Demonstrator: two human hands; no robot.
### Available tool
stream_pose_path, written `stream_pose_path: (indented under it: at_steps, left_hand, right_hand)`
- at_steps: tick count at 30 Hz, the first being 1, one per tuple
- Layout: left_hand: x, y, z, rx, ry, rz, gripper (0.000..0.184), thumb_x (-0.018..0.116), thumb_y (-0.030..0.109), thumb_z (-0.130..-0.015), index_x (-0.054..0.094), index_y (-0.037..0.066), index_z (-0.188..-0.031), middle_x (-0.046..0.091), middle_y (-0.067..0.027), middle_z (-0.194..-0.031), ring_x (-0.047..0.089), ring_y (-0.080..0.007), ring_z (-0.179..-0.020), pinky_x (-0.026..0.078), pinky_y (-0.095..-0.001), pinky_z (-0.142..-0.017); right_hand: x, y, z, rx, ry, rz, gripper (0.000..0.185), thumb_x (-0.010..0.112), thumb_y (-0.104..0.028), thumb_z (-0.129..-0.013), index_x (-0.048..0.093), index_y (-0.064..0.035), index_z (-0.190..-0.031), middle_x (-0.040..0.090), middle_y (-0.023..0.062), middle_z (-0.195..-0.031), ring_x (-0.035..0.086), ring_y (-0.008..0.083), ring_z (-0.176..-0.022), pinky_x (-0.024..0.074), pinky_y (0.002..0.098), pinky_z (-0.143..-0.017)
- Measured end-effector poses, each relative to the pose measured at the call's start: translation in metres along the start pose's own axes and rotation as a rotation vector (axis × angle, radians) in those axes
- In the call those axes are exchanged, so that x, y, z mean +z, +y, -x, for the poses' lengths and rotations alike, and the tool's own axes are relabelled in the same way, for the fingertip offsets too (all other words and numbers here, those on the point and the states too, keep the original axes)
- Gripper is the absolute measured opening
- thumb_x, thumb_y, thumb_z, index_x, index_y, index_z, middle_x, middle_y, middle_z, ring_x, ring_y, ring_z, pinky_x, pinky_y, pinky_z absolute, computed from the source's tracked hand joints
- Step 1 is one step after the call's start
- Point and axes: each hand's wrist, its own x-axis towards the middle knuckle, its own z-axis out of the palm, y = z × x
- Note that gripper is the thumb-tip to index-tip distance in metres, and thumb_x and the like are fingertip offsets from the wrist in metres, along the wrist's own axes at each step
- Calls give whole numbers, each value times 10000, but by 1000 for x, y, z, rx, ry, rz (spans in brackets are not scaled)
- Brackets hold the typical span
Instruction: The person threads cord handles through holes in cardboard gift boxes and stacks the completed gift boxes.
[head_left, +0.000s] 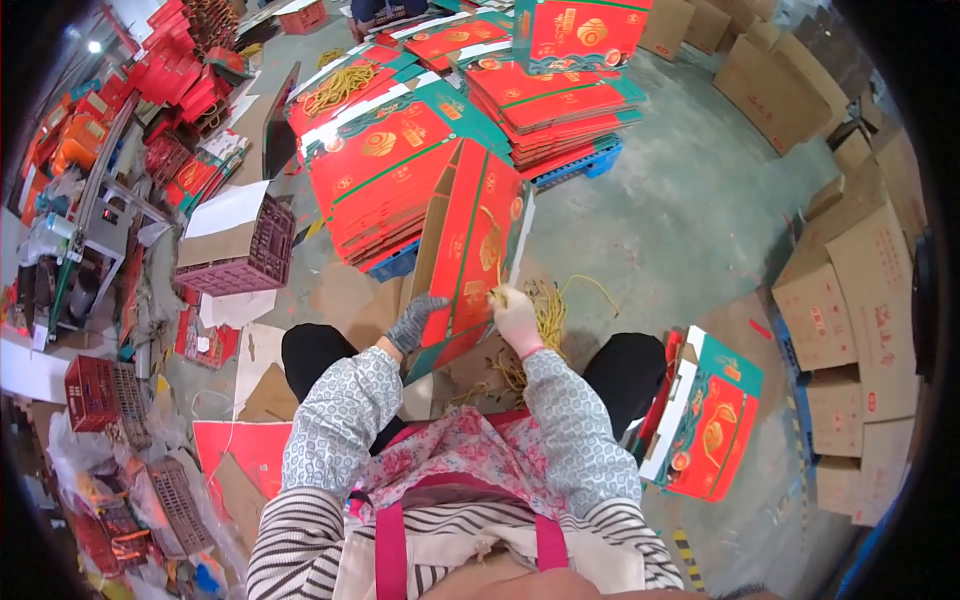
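A red and green printed carton (478, 255) stands tilted between my knees, its brown inner side showing on the left. My left hand (415, 322), in a grey glove, is closed on the carton's lower left edge. In a pale glove, my right hand (515, 318) pinches a yellow cord (498, 270) against the printed panel; the fingertips are partly hidden. Just right of that hand, a bundle of loose yellow cords (549, 320) lies by my leg. Another red carton with a cord handle (708, 430) lies on the floor to my right.
Stacks of flat red cartons (375, 190) rest ahead on blue pallets (575, 165). A maroon crate (245, 245) is at left, with a metal-framed bench (95, 235) beyond. Brown cardboard boxes (850, 330) line the right side. Another person (385, 12) is at the far top.
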Motion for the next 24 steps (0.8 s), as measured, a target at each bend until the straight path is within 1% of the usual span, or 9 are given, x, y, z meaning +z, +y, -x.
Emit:
stream_pose_path:
  at_steps: [1,2,4,5,10,12,20,22,24]
  left_hand:
    - [-9,-7,-4,15,-4,-40,345,681,190,-774,577,22,-1057,643,-128,-883,641,-250,-727,557,-386,-662]
    - [-17,-14,-8,30,-11,-81,333,678,183,-774,581,24,-1049,643,-128,-879,640,-248,-718,557,-384,-663]
    - [-5,-18,1,32,-20,-71,304,674,185,-777,590,30,-1026,641,-114,-848,639,-231,-706,548,-363,-645]
    - [-3,-21,3,45,-12,-121,297,673,186,-780,592,33,-1021,638,-105,-834,636,-221,-700,540,-351,-634]
    - [-4,-27,1,45,-15,-245,304,672,193,-785,584,39,-1032,629,-80,-809,625,-197,-689,517,-321,-606]
    - [0,-24,4,37,-92,-304,418,624,168,-822,517,44,-1206,601,-57,-1060,565,-140,-921,460,-281,-811]
    - [-2,-21,-1,14,-96,-415,414,618,179,-822,527,32,-1198,596,-56,-1073,541,-142,-952,437,-290,-851]
    - [-5,-21,-3,-18,-98,-463,413,622,191,-819,537,28,-1189,600,-54,-1069,539,-145,-959,431,-290,-862]
    - [-8,-22,-5,71,-120,-614,411,619,214,-823,549,21,-1179,603,-52,-1074,531,-139,-983,418,-281,-882]
  right_hand:
    - [6,4,1,-104,18,43,173,574,-128,-832,597,-15,-960,645,151,-773,640,289,-732,486,374,-657]
    - [12,7,1,-106,15,40,173,574,-128,-832,597,-15,-960,645,151,-773,640,289,-732,486,374,-657]
    - [25,13,-1,-26,4,209,161,589,-145,-822,595,-30,-935,638,173,-808,622,339,-793,481,402,-675]
    - [32,20,-2,-128,90,154,156,587,-204,-825,550,-55,-854,605,199,-769,585,397,-790,451,476,-673]
    - [29,17,0,-97,59,162,164,587,-201,-825,518,-52,-823,594,213,-729,584,409,-754,445,494,-643]
    - [29,16,2,-97,54,163,165,582,-197,-827,505,-51,-820,589,219,-716,583,413,-745,442,501,-635]
    - [20,3,3,-87,-44,397,143,550,-180,-837,471,-63,-865,586,223,-675,587,420,-713,444,523,-614]
    - [20,-1,5,-87,-12,342,134,550,-165,-837,472,-58,-855,585,223,-676,588,418,-717,444,519,-613]
    - [22,1,6,-85,22,288,125,551,-151,-837,473,-53,-844,585,223,-676,589,417,-720,444,515,-612]
